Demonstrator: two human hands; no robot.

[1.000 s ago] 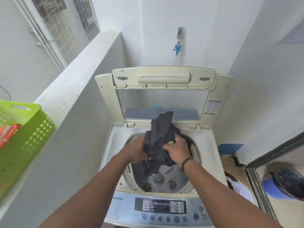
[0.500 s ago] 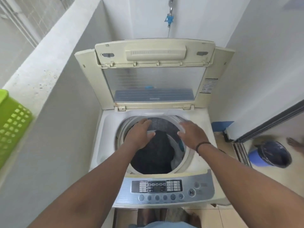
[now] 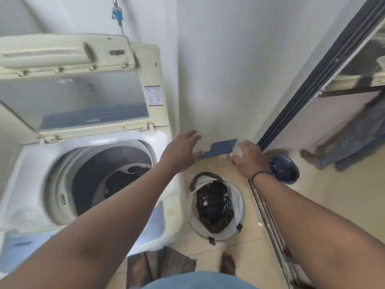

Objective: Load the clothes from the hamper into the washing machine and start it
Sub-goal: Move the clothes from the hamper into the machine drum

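Head cam was blurry w/ motion, but I could read it. Washing machine (image 3: 31, 180) sat at left, lid (image 3: 73, 86) propped upright, dark clothes (image 3: 118, 180) lying down in the drum (image 3: 100, 163). Hamper (image 3: 237, 209) stood on the tiled floor (image 3: 312, 205) just right of the machine, white-walled, w/ dark clothes heaped inside. Both arms were stretched out above the gap betw. machine and hamper. Left hand (image 3: 180, 152) was spread, fingers straight, holding nothing. Right hand (image 3: 249, 158) was palm-down w/ fingers extended, also empty as far as I could tell; fingertips smeared by blur. Blue bucket (image 3: 284, 170) sat on the floor beyond the right wrist. Another person's bare foot (image 3: 310, 156) showed at far right.
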